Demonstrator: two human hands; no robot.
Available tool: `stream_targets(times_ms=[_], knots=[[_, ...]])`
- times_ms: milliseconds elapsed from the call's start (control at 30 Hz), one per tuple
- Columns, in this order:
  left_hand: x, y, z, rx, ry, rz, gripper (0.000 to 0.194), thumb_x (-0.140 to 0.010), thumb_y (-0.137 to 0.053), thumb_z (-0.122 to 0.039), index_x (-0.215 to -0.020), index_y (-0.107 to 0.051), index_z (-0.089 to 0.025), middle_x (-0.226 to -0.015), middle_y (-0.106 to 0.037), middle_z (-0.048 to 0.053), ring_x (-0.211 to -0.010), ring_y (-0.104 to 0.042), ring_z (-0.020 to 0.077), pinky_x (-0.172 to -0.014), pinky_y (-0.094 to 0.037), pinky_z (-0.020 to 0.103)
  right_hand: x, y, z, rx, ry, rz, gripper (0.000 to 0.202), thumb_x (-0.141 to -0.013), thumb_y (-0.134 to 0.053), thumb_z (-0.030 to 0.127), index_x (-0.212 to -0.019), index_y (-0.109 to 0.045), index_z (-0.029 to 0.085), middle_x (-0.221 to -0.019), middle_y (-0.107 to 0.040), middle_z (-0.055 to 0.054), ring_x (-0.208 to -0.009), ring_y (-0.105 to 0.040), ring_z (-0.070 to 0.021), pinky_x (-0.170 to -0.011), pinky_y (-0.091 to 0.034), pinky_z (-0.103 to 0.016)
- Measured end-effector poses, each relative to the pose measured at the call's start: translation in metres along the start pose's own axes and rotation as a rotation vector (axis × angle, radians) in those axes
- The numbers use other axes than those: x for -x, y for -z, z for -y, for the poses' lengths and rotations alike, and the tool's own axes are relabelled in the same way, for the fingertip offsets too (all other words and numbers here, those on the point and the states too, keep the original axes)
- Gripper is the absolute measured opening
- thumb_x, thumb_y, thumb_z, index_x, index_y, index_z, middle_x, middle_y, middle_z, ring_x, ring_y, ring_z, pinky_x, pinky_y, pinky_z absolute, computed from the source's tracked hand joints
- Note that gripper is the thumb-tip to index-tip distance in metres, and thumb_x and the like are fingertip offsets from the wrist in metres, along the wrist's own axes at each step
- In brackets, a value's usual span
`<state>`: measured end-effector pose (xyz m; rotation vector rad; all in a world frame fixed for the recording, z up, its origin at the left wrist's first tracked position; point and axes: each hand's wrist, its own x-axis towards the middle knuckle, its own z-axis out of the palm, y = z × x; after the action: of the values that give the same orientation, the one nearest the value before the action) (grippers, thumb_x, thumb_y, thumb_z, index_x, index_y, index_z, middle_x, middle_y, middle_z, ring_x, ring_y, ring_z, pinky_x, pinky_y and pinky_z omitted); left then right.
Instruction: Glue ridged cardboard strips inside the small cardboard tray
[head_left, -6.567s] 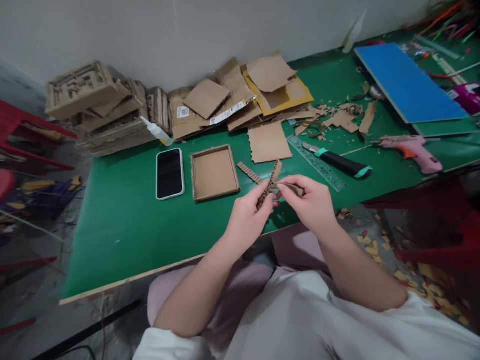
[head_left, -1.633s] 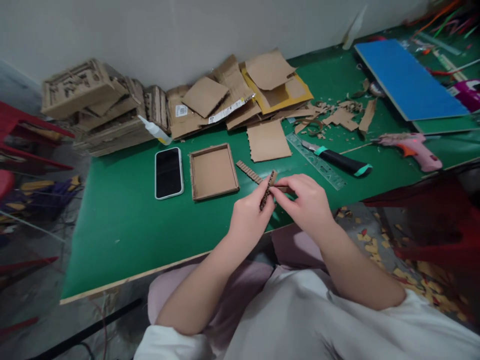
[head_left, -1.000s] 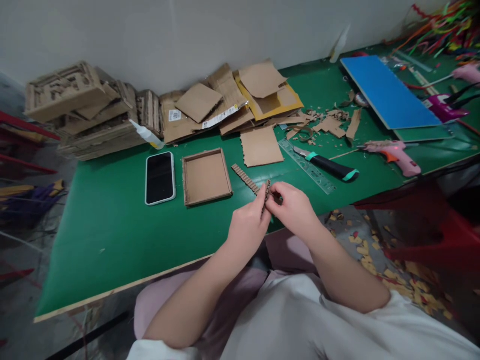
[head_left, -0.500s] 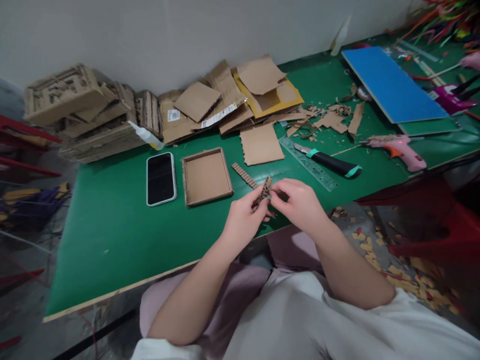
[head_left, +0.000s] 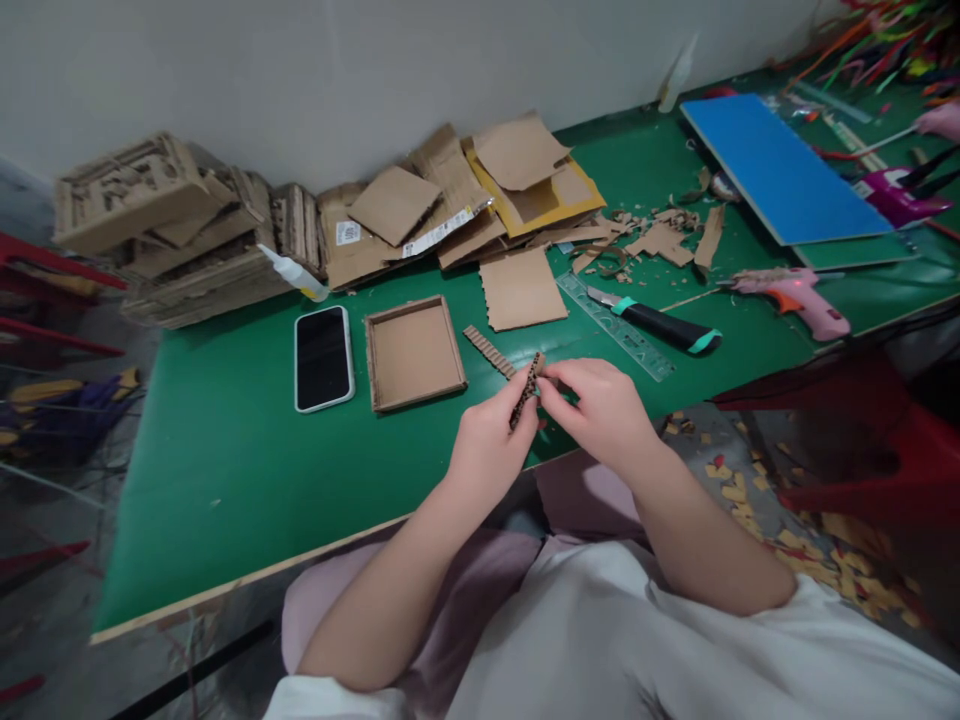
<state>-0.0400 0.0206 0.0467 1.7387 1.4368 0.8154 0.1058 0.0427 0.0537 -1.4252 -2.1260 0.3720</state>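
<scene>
Between my fingers is a small corrugated cardboard strip, tilted, its fluted edge facing up. My left hand is closed around its left side. My right hand pinches at its right side, with the fingertips pressed together and partly hidden. A second corrugated strip lies on the table just beyond my left fingers. Left of that sits a shallow square cardboard tray with low walls. A square cardboard piece lies behind the strips.
A smartphone and a glue bottle are at left, before stacked cardboard trays. At right lie a box cutter, a clear ruler, a pink glue gun and a blue board. Cardboard scraps litter the back.
The cardboard strip has turned slightly in my fingers, and more of its fluted edge shows. Both hands stay in nearly the same place.
</scene>
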Motion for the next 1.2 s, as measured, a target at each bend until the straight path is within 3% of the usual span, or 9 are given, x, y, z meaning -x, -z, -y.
stream_targets(times_ms=[167,433,733,933,1200], knots=[[0.0023,0.0001,-0.0033,-0.221,-0.073,-0.041,0.041,-0.087,-0.043,-0.024,-0.128,-0.047,-0.019,-0.09,-0.069,0.004,-0.072,-0.064,0.0132,-0.068,-0.048,0.022,-0.0003,-0.0052,0.0019,0.039,0.035,-0.081,0.024,-0.085,-0.043,0.025,-0.07,-0.06,0.017,-0.07,-0.064,-0.005,-0.068,-0.056,-0.017,-0.067,-0.037,-0.028],[0.0047,-0.0058,-0.0002,-0.357,-0.112,-0.015,0.046,-0.088,-0.042,-0.025,-0.132,-0.04,-0.016,-0.094,-0.069,0.007,-0.08,-0.065,0.0166,-0.069,-0.048,0.023,-0.0024,-0.0069,0.0051,0.129,-0.058,-0.043,0.02,-0.08,-0.045,0.022,-0.061,-0.049,0.019,-0.057,-0.053,0.0,-0.057,-0.047,-0.0139,-0.056,-0.029,-0.026],[0.005,-0.0083,0.0018,-0.335,-0.101,0.026,0.047,-0.087,-0.041,-0.024,-0.133,-0.039,-0.015,-0.101,-0.067,0.009,-0.086,-0.065,0.0188,-0.072,-0.049,0.026,-0.0032,-0.0075,0.0021,0.107,-0.093,0.0,0.02,-0.078,-0.045,0.021,-0.059,-0.042,0.019,-0.054,-0.049,0.001,-0.053,-0.042,-0.0123,-0.053,-0.025,-0.026],[0.0028,-0.003,-0.0005,-0.259,-0.095,0.039,0.046,-0.088,-0.04,-0.024,-0.134,-0.038,-0.019,-0.097,-0.068,0.006,-0.079,-0.066,0.0157,-0.071,-0.049,0.023,-0.003,-0.0016,-0.0009,0.048,-0.011,0.012,0.02,-0.082,-0.043,0.023,-0.062,-0.045,0.019,-0.059,-0.052,0.0,-0.058,-0.046,-0.013,-0.058,-0.029,-0.025],[0.0026,-0.0054,0.0017,-0.293,-0.105,0.057,0.048,-0.087,-0.043,-0.022,-0.133,-0.04,-0.014,-0.099,-0.068,0.009,-0.079,-0.065,0.0174,-0.071,-0.05,0.027,-0.0013,-0.0055,0.0035,0.174,-0.033,-0.072,0.021,-0.077,-0.047,0.02,-0.056,-0.043,0.019,-0.051,-0.048,0.001,-0.053,-0.043,-0.0126,-0.058,-0.028,-0.026]])
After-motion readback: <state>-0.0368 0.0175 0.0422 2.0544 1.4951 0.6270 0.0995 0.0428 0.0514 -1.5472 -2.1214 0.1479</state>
